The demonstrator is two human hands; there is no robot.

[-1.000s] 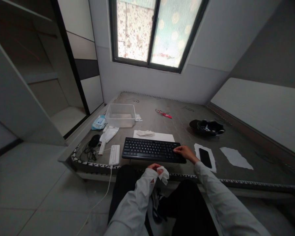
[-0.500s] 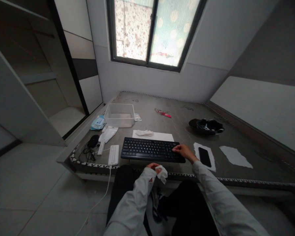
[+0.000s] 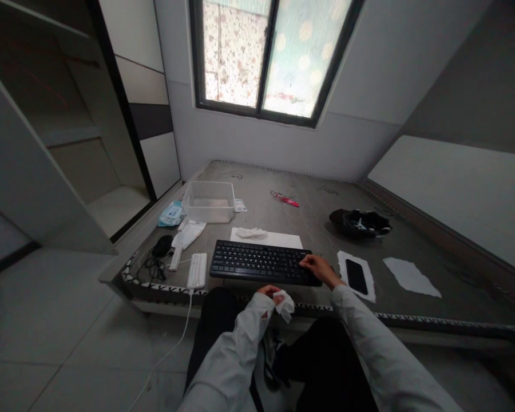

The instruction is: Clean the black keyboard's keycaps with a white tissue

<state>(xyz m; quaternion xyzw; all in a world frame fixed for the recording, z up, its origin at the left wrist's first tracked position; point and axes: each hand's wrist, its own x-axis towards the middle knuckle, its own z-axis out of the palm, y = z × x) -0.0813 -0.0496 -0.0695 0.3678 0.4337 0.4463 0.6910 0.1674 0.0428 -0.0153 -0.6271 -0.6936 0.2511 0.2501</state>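
A black keyboard [image 3: 257, 263] lies near the front edge of the mattress. Over its right end, at the number keys, is my right hand [image 3: 318, 268]. Its fingers are pressed together, and whatever they may hold is too small to make out. My left hand [image 3: 269, 290] is below the keyboard's front edge, above my lap, closed on a crumpled white tissue [image 3: 285, 306]. Behind the keyboard, a folded white tissue [image 3: 251, 233] rests on a flat white sheet [image 3: 283, 240].
Left stand a white power strip [image 3: 197, 271], a black mouse [image 3: 162, 246] with its cable, a wipes packet [image 3: 170, 214] and a clear plastic box [image 3: 209, 205]. Right are a phone [image 3: 356, 277] on white paper, another paper [image 3: 411, 277] and a black cap [image 3: 361, 222]. A red item [image 3: 286, 199] lies farther back.
My right hand has shifted slightly left over the number keys. The keyboard sits a touch farther left in view. My left hand keeps its hold on the tissue.
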